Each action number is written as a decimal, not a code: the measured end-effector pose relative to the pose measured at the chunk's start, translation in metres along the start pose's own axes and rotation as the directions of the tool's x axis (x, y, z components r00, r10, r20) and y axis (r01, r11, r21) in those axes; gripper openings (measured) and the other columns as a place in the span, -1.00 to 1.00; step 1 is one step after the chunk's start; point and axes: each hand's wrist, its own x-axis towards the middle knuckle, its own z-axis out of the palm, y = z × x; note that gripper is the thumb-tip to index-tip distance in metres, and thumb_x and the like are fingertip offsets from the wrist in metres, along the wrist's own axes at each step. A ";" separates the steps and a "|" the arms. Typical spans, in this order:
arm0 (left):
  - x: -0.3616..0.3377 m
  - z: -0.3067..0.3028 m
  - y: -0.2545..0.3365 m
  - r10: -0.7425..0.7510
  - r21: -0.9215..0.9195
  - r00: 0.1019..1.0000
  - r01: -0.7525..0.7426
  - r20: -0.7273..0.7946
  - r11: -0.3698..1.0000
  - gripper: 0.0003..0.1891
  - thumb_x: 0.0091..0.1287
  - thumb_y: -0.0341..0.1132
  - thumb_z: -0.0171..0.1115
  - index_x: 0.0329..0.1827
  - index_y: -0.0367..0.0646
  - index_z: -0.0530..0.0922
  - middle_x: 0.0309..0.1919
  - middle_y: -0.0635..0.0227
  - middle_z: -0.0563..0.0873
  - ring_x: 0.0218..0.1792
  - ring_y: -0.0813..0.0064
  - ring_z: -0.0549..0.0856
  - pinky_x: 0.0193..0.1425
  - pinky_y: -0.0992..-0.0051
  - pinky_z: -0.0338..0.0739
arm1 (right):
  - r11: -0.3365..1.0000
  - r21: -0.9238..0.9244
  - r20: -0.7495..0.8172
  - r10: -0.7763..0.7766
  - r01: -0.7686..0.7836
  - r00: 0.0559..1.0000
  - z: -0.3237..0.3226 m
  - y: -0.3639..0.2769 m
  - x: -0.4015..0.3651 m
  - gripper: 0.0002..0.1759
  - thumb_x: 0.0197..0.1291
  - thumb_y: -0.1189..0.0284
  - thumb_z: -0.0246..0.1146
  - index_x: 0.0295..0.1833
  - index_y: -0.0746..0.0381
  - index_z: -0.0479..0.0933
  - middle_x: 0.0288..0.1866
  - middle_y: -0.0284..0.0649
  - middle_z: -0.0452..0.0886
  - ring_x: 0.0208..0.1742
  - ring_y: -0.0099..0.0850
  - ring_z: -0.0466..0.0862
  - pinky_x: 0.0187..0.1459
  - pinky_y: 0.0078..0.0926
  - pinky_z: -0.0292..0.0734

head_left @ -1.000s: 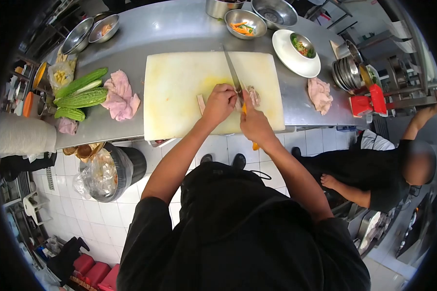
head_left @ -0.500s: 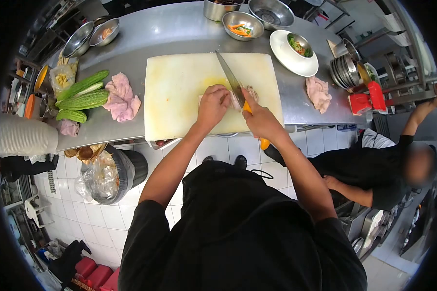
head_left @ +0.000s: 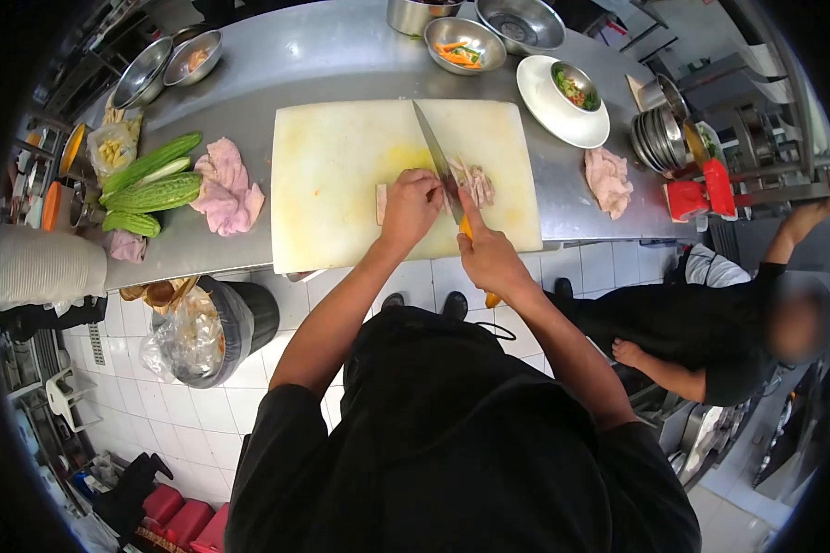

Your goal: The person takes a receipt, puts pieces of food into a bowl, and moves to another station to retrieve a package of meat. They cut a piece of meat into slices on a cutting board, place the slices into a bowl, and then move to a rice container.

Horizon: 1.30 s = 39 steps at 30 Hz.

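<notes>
My right hand (head_left: 491,260) is wrapped round the orange handle of a kitchen knife (head_left: 433,143), its blade pointing away from me across the white cutting board (head_left: 327,175). Curled fingers of my left hand (head_left: 410,207) press down on a piece of pale pink meat (head_left: 381,205), just left of the blade. Most of that piece is hidden under the hand; one end shows at its left. Thin cut strips of meat (head_left: 478,184) lie in a small pile right of the knife.
Green bitter gourds (head_left: 157,192) and a pink cloth (head_left: 228,189) lie left of the board. Another cloth (head_left: 609,182), a white plate (head_left: 563,120) and a red scale (head_left: 696,194) are at right. Bowls stand behind. A co-worker (head_left: 692,332) is at right; a bin (head_left: 249,309) stands below left.
The knife and right hand have shifted slightly left, and more of the cut strips shows right of the blade. My left hand stays on the meat.
</notes>
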 end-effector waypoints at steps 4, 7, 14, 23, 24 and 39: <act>0.001 -0.001 -0.004 0.029 -0.002 1.000 -0.029 0.004 1.000 -0.89 0.18 -0.48 0.34 -0.26 -0.29 0.73 -0.20 0.17 0.74 -0.13 0.20 0.69 -0.05 0.34 0.62 | 0.995 0.051 -0.068 -0.082 0.086 0.994 0.011 0.010 0.037 -0.21 0.35 0.41 0.03 0.62 0.01 -0.15 -0.33 0.22 0.64 -0.37 0.10 0.64 -0.20 0.01 0.53; 0.001 -0.001 -0.002 0.042 -0.010 0.999 -0.042 -0.006 0.999 -0.90 0.19 -0.50 0.32 -0.27 -0.30 0.72 -0.20 0.16 0.75 -0.15 0.18 0.70 -0.06 0.33 0.62 | 0.986 0.074 -0.078 -0.143 0.148 0.987 -0.005 0.004 0.050 -0.20 0.37 0.42 0.00 0.63 -0.05 -0.18 -0.31 0.09 0.65 -0.65 -0.21 0.61 -0.48 -0.29 0.62; 0.002 -0.011 0.002 0.029 0.026 0.998 -0.028 -0.055 0.999 -0.90 0.25 -0.49 0.30 -0.25 -0.31 0.73 -0.19 0.15 0.76 -0.25 0.21 0.73 -0.12 0.39 0.65 | 0.986 0.152 0.111 0.054 -0.071 0.992 -0.026 -0.022 -0.012 -0.21 0.38 0.41 -0.01 0.63 -0.08 -0.19 -0.33 0.04 0.64 -0.67 -0.27 0.59 -0.52 -0.31 0.60; 0.001 -0.003 -0.004 0.032 0.003 0.999 -0.032 0.011 0.999 -0.89 0.21 -0.48 0.32 -0.24 -0.31 0.72 -0.22 0.18 0.75 -0.20 0.22 0.72 -0.09 0.37 0.64 | 0.997 0.068 -0.015 -0.022 0.023 1.000 0.007 0.006 0.001 -0.21 0.38 0.44 0.00 0.63 0.01 -0.17 -0.37 0.18 0.65 -0.46 0.02 0.65 -0.26 -0.04 0.56; 0.002 -0.002 -0.006 0.050 0.004 0.999 -0.050 0.005 0.999 -0.89 0.20 -0.48 0.32 -0.25 -0.30 0.72 -0.22 0.19 0.75 -0.19 0.22 0.71 -0.08 0.36 0.63 | 0.998 0.054 -0.021 -0.029 0.030 0.999 0.009 0.008 0.005 -0.22 0.39 0.44 -0.01 0.63 -0.03 -0.19 -0.37 0.13 0.65 -0.57 -0.11 0.62 -0.38 -0.14 0.57; 0.012 -0.026 0.001 0.011 0.182 0.999 -0.016 0.032 0.983 -0.91 0.14 -0.49 0.34 -0.32 -0.27 0.73 -0.27 0.19 0.73 -0.23 0.20 0.70 -0.10 0.32 0.61 | 0.986 0.167 0.045 0.011 -0.018 0.999 -0.014 -0.035 0.002 -0.15 0.25 0.53 -0.02 0.63 0.11 -0.19 -0.32 0.18 0.67 -0.65 -0.15 0.64 -0.43 -0.22 0.65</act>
